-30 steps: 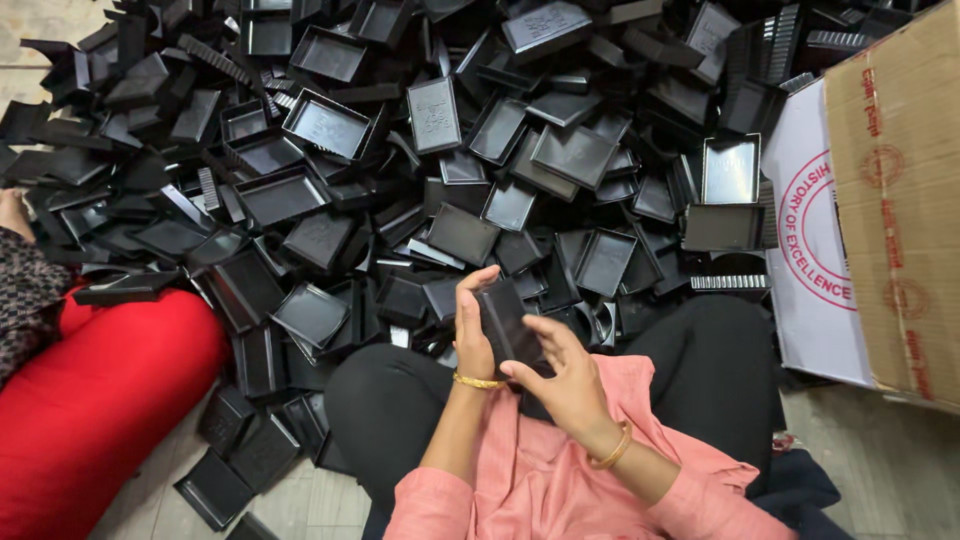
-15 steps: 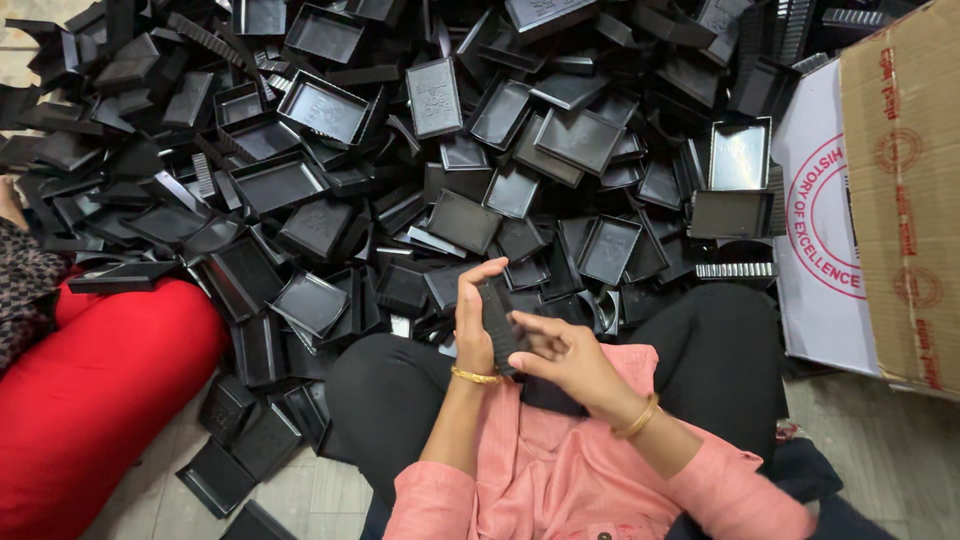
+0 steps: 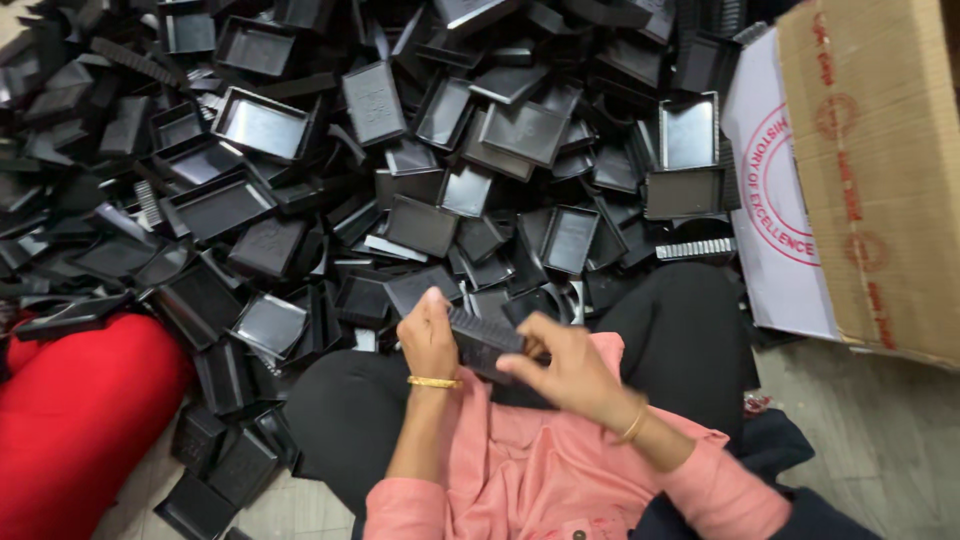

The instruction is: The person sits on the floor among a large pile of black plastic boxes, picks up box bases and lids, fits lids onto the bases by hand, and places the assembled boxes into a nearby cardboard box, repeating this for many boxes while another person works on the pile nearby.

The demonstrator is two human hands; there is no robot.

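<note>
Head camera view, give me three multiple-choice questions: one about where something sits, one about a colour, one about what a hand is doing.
1. Where is the cardboard box? A) right of the pile B) left of the pile C) on the lap
2. What colour are the piled trays? A) white B) black C) green
3. How is the left hand? A) flat on the floor B) resting on the red cloth C) shut on the ridged black piece

A: it stands at the right edge.
B: every tray is black.
C: its fingers wrap the piece, and the right hand holds it too.

A brown cardboard box [image 3: 880, 170] with a white, red-printed flap stands right.
</note>
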